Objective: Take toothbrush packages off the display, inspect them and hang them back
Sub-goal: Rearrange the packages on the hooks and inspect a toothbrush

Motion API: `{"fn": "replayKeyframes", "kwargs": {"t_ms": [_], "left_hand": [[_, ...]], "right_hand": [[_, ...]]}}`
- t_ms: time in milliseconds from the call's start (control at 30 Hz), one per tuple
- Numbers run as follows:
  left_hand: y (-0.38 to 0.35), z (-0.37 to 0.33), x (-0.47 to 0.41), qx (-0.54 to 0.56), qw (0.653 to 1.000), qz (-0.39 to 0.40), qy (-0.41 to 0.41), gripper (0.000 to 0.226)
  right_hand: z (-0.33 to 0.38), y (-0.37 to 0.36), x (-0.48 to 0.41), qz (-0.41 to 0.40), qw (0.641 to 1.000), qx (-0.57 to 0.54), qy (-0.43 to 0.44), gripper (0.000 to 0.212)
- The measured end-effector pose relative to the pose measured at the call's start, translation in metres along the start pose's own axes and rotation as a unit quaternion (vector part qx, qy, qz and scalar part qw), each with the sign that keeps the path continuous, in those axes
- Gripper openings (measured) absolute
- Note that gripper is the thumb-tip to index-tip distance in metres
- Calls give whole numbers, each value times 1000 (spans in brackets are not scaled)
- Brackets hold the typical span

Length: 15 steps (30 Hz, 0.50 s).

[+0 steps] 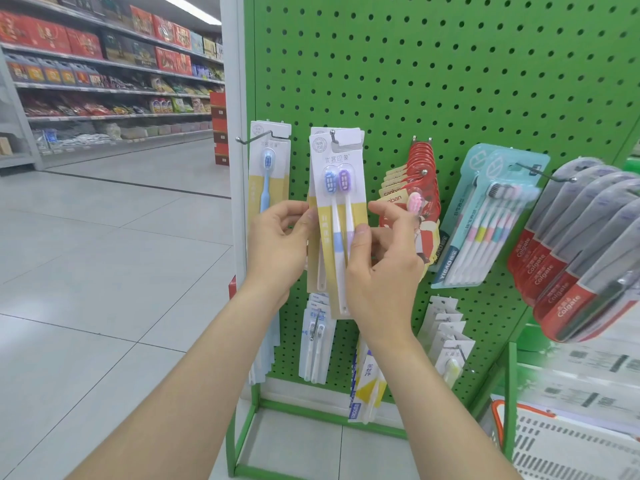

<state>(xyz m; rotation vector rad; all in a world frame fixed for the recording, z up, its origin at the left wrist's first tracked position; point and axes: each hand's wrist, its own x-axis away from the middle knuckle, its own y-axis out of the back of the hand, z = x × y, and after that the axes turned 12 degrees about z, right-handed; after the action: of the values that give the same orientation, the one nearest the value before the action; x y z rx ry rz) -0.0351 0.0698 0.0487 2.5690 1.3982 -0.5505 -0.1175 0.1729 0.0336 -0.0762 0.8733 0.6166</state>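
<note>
A white-and-yellow toothbrush package (337, 188) with a blue and a purple brush hangs on a metal hook (333, 136) of the green pegboard display (450, 81), with more packages of the same kind behind it. My left hand (277, 244) pinches the package's left edge at mid height. My right hand (381, 261) holds its right edge, thumb on the front. The package's top hole sits at the hook.
A single-brush package (268, 174) hangs to the left. Red packs (420, 188), a Yisao multipack (485, 216) and Colgate packs (581, 254) hang to the right. Smaller packs hang lower. A white basket (568, 445) sits at the lower right. The aisle floor and shelves lie to the left.
</note>
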Motion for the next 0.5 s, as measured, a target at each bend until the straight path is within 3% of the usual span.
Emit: {"fn": "replayKeyframes", "kwargs": {"t_ms": [267, 500], "left_hand": [[-4, -6, 13, 40, 999, -11, 24, 13], [5, 9, 28, -22, 991, -111, 64, 7]], "right_hand": [[5, 0, 5, -4, 1000, -23, 1, 22], [-4, 1, 10, 27, 1000, 9, -4, 33]]}}
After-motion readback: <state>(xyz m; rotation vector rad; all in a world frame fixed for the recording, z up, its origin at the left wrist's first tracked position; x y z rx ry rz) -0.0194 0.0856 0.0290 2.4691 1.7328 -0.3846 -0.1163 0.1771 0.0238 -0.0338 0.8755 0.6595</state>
